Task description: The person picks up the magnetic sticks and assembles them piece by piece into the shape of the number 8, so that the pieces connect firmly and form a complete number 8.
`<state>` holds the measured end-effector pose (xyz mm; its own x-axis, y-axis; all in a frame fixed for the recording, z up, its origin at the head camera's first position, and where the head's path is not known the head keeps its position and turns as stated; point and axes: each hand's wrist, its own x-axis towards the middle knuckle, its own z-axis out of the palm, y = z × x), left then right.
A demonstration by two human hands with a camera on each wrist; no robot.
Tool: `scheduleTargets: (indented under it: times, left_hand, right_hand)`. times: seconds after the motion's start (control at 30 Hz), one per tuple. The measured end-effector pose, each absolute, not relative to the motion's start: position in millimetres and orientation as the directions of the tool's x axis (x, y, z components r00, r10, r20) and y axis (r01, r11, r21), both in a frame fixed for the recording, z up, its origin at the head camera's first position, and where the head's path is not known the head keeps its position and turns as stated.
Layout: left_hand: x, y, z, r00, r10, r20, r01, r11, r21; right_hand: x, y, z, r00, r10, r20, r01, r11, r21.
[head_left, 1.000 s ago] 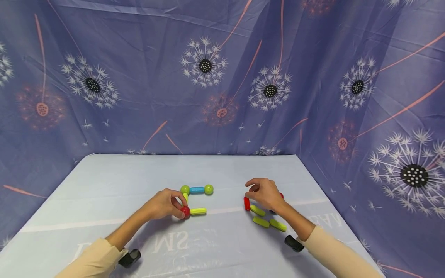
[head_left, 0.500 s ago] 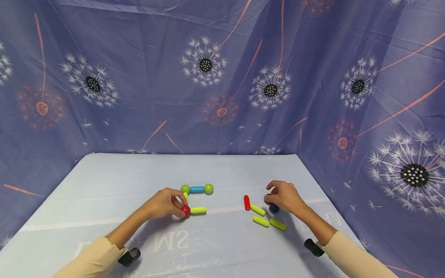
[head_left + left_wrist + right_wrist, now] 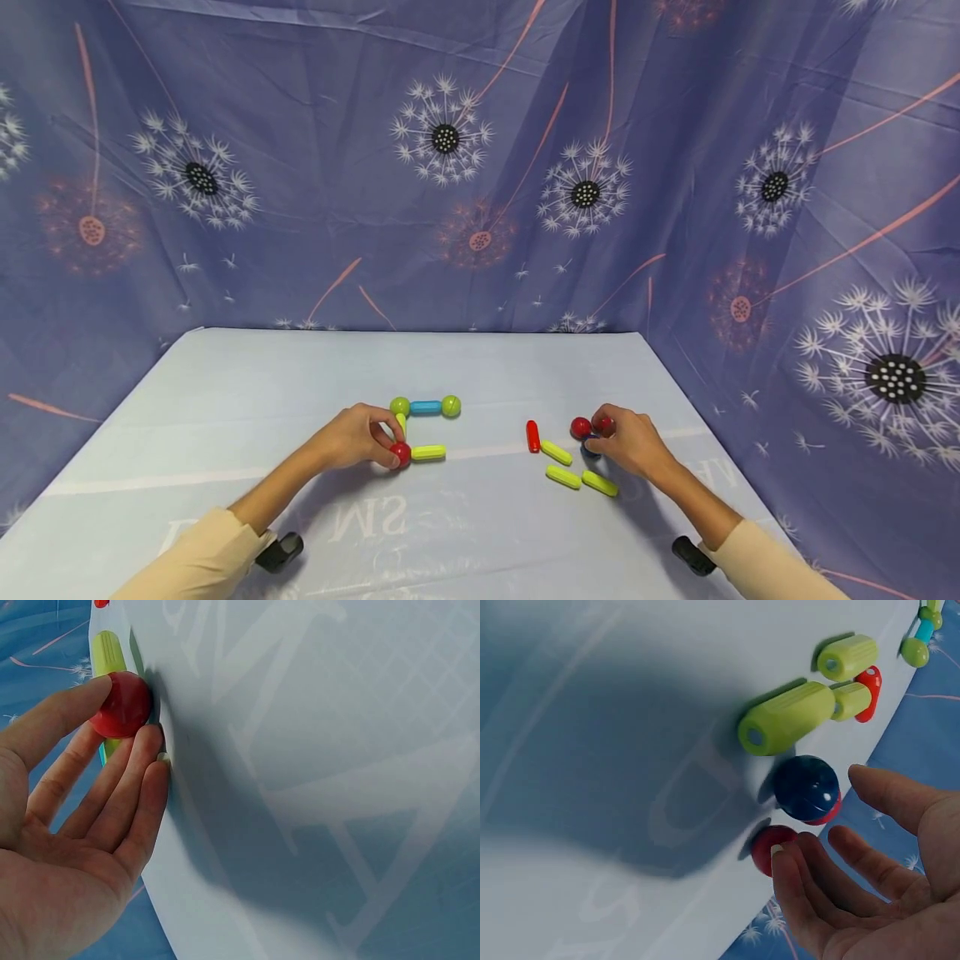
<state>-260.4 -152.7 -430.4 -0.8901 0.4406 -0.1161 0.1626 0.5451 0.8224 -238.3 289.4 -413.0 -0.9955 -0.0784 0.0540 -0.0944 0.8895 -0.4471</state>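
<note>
My left hand (image 3: 356,437) pinches a red ball (image 3: 124,705) between thumb and fingertips. This ball sits at the corner where two yellow-green sticks meet; one stick (image 3: 428,452) points right, the other (image 3: 402,423) runs back to a green ball (image 3: 400,406). From there a blue stick (image 3: 426,407) leads to a second green ball (image 3: 451,406). My right hand (image 3: 633,442) is at a dark blue ball (image 3: 806,786), thumb and index finger spread beside it. Its other fingertips are at a red ball (image 3: 771,847). Another red ball (image 3: 581,427) lies just left.
Left of the right hand lie a loose red stick (image 3: 532,437) and several yellow-green sticks (image 3: 563,477) on the white-covered table (image 3: 480,533). Purple dandelion-print cloth (image 3: 300,167) hangs behind and at the sides. Dark wrist devices (image 3: 280,553) sit under both sleeves.
My right hand has moved right, from above the red stick to the dark blue ball, uncovering the sticks and a red ball. The left hand has stayed on its red ball.
</note>
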Motion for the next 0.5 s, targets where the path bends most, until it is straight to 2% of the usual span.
scheduleTargets:
  times: [0.33, 0.5]
  left_hand:
    - [-261, -153, -430, -0.895, 0.43, -0.12, 0.158, 0.556, 0.816]
    - [-262, -153, -431, -0.893, 0.434, -0.115, 0.165, 0.556, 0.815]
  right_hand:
    - [-236, 291, -425, -0.997, -0.071, -0.007, -0.059, 0.881, -0.469]
    - [-236, 291, -429, -0.998, -0.069, 0.002, -0.062, 0.881, -0.468]
